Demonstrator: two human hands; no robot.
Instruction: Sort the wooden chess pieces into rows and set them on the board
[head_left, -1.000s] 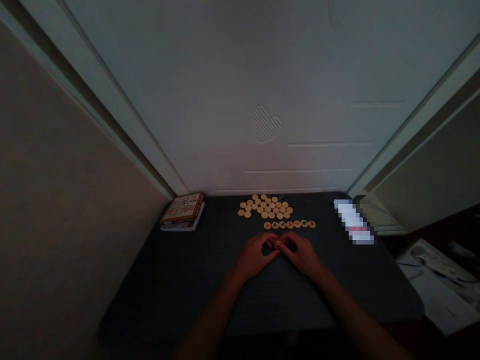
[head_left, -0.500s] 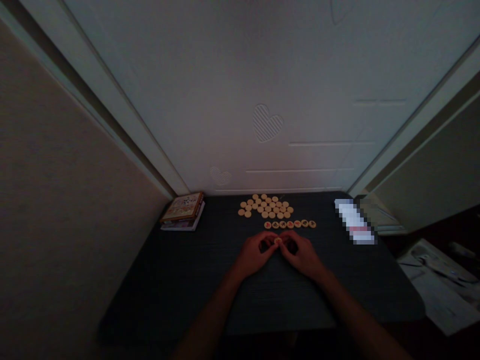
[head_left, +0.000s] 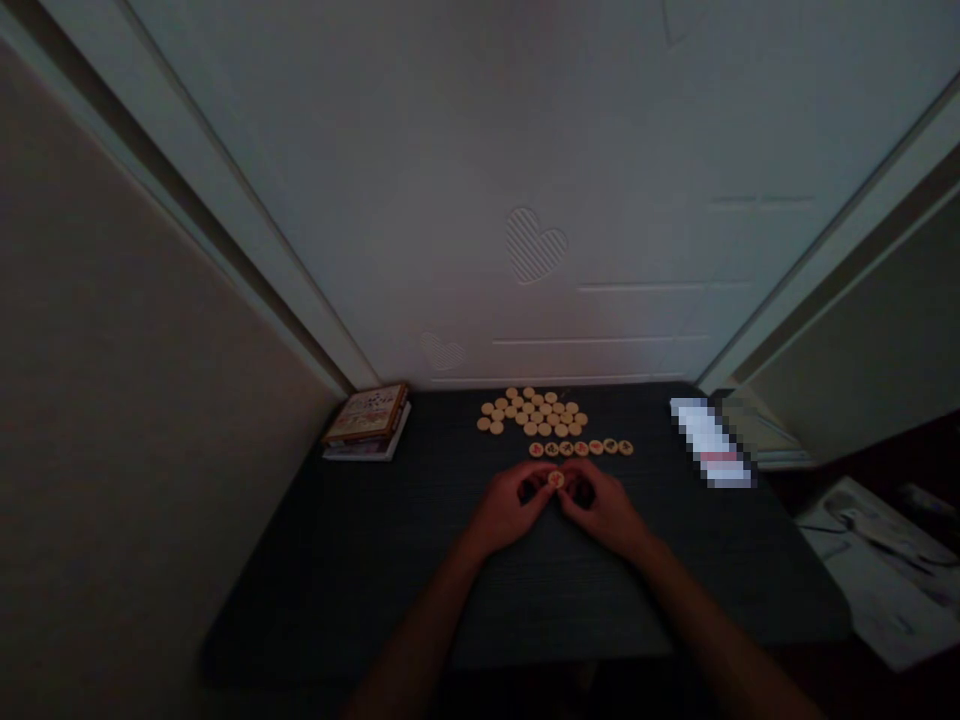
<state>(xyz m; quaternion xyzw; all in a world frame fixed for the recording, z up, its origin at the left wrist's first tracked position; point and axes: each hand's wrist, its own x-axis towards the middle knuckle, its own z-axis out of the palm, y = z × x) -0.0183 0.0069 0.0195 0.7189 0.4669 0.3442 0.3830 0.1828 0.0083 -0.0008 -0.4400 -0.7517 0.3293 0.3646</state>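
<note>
Between the fingertips of both hands is a round wooden Chinese chess piece [head_left: 556, 480], its face with a red character turned toward me. My left hand [head_left: 514, 502] pinches it from the left, and my right hand [head_left: 598, 502] pinches it from the right. Just beyond my fingers lies a straight row of chess pieces [head_left: 581, 449], face up, some marked red and some black. Farther back, a loose cluster of blank-looking round pieces [head_left: 537, 412] lies on the dark table [head_left: 360, 560].
A small stack of books [head_left: 367, 420] lies at the table's back left corner. A pixelated white object [head_left: 709, 440] is near the right edge. Behind the table rises a white panel [head_left: 450, 250] with embossed hearts. White items [head_left: 885, 570] sit lower down, right of the table.
The chess piece between my fingers has been tilted, so its red-marked face now shows more fully. Both hands stay in nearly the same place, and the row and cluster are unchanged.
</note>
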